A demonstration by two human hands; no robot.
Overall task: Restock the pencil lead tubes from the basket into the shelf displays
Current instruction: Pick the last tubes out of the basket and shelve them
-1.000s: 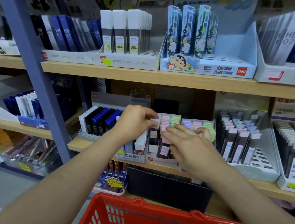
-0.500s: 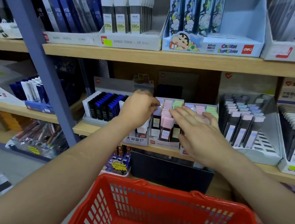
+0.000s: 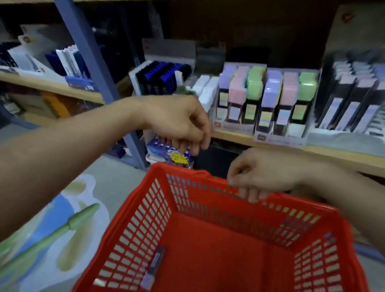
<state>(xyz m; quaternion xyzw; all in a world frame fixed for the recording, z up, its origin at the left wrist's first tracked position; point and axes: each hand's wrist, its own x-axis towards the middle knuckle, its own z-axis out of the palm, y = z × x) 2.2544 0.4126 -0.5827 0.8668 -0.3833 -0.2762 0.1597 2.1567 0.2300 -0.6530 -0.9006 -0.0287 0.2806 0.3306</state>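
A red plastic basket (image 3: 316, 268) fills the lower middle of the view, and a single lead tube (image 3: 153, 268) with a pale purple cap lies on its floor near the left wall. Two shelf displays (image 3: 234, 126) (image 3: 280, 137) of pastel-capped lead tubes stand side by side on the middle shelf. My left hand (image 3: 179, 122) hangs in front of the shelf edge, fingers loosely curled and holding nothing. My right hand (image 3: 260, 175) hovers at the basket's far rim with its fingertips hanging over that rim, and nothing in it.
A blue steel shelf post (image 3: 85, 44) slants down on the left. More lead displays flank the pastel ones: blue-black tubes (image 3: 161, 77) to the left, dark tubes (image 3: 354, 104) to the right. A floor graphic with a green pen (image 3: 57, 231) lies left of the basket.
Both hands have pulled back from the pastel display and dropped toward the basket. The view has tilted down, so the basket's inside and the tube in it now show.
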